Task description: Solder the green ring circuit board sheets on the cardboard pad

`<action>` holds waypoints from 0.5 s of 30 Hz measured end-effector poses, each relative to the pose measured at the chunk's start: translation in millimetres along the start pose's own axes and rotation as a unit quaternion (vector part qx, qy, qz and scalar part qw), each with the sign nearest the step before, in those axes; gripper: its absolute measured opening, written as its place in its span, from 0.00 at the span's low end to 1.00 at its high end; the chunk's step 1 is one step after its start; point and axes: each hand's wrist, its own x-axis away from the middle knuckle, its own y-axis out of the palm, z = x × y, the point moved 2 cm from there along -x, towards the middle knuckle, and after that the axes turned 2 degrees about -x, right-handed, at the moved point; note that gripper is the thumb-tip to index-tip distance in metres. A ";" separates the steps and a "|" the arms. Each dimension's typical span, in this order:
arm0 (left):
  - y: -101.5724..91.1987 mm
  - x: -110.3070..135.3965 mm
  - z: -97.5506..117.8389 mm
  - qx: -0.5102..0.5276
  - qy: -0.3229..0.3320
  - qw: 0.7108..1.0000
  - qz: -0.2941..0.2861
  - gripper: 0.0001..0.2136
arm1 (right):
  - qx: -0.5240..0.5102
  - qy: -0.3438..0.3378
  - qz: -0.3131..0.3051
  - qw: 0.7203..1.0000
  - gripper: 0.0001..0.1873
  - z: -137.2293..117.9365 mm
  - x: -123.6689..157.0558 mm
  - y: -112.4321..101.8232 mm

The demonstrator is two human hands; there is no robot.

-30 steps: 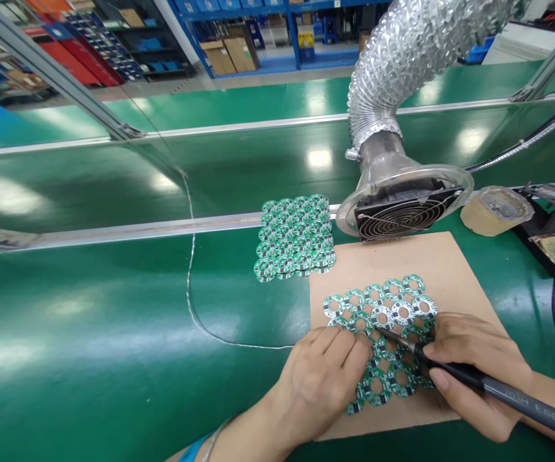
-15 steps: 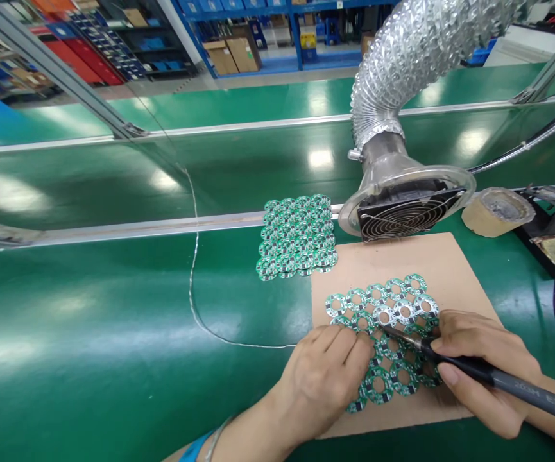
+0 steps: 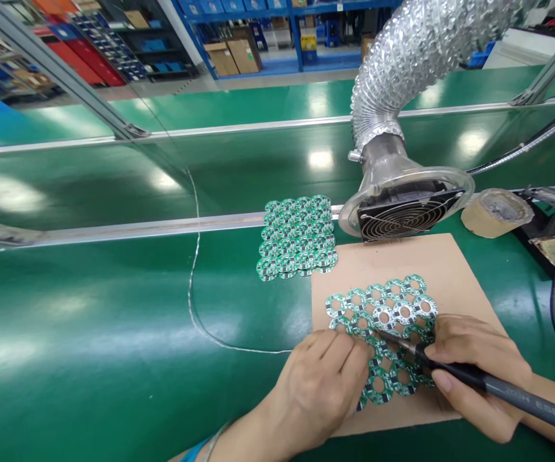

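Through the head feed I look over a green workbench [image 3: 89,295] that spans most of the frame. A silver foil duct [image 3: 402,64] drops from the upper right into a fan hood [image 3: 405,215], above the far edge of a cardboard sheet [image 3: 378,260] right of centre. My main interest, a panel of ring-shaped circuit boards [image 3: 395,316], lies on that cardboard, lower right of centre – partly covered by both hands. A stack of similar panels [image 3: 297,237] sits near the middle of the frame. The left hand [image 3: 323,378] rests curled over the panel's near-left part (its fingertips are hidden, so I cannot tell what they pinch). The right hand [image 3: 486,353] grasps a soldering iron [image 3: 482,381] like a pen – tip down at the boards. A thin silvery wire [image 3: 190,289] loops from upper left and disappears at the left hand.
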 end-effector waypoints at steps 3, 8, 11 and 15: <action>-1.5 1.8 0.3 -0.012 0.004 1.000 -0.012 0.04 | 0.003 -0.008 -0.019 1.000 0.16 -1.0 -2.0 1.2; -0.5 4.0 -0.4 -0.033 0.024 0.999 -0.029 0.05 | 0.018 -0.001 -0.028 0.999 0.15 -2.9 -3.9 0.6; 0.1 4.5 -0.4 -0.036 0.026 0.998 -0.035 0.06 | 0.020 -0.001 -0.028 0.999 0.15 -2.8 -3.0 0.3; 0.4 3.9 0.9 -0.037 0.026 0.998 -0.038 0.07 | 0.018 -0.001 -0.022 1.000 0.15 -3.2 -2.7 0.6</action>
